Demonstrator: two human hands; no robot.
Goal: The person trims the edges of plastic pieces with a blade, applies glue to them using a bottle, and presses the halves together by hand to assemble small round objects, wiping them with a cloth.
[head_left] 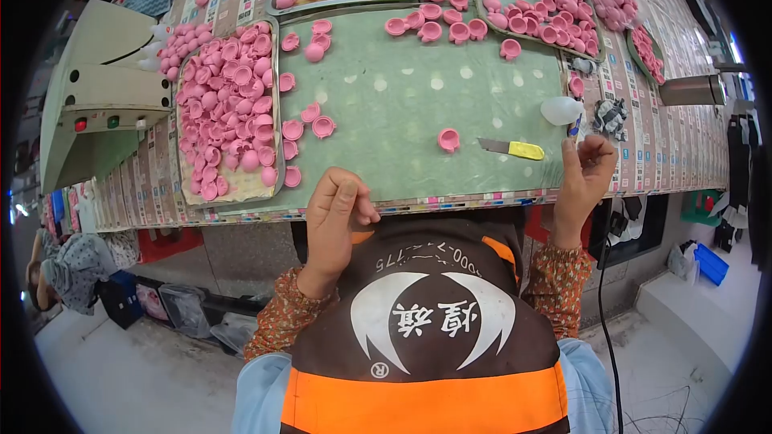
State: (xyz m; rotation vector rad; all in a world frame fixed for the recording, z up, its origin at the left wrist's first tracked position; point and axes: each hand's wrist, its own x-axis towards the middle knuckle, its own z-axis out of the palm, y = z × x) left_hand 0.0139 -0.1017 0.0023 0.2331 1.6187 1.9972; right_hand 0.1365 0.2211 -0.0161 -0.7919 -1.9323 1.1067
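My left hand [334, 213] is at the table's front edge, fingers curled and thumb laid against them. Whatever it may hold is hidden. At the right, my right hand [587, 177] is raised with its fingers half bent and a gap between thumb and fingers; nothing shows in it. Just beyond its thumb lies a small blue pen-like object [574, 126], beside a translucent white bottle [560, 110]. A yellow-handled utility knife [526, 150] rests on the green mat [386, 145], its blade pointing left. Left of the blade sits a single pink cup-shaped piece [448, 140].
A tray at the left [277, 153] is heaped with pink pieces. Further trays of pink parts stand at the back [351, 6] and back right [599, 48]. A beige machine [112, 100] borders the left side. A metal cylinder [691, 90] and crumpled dark wrapping [610, 118] are at right.
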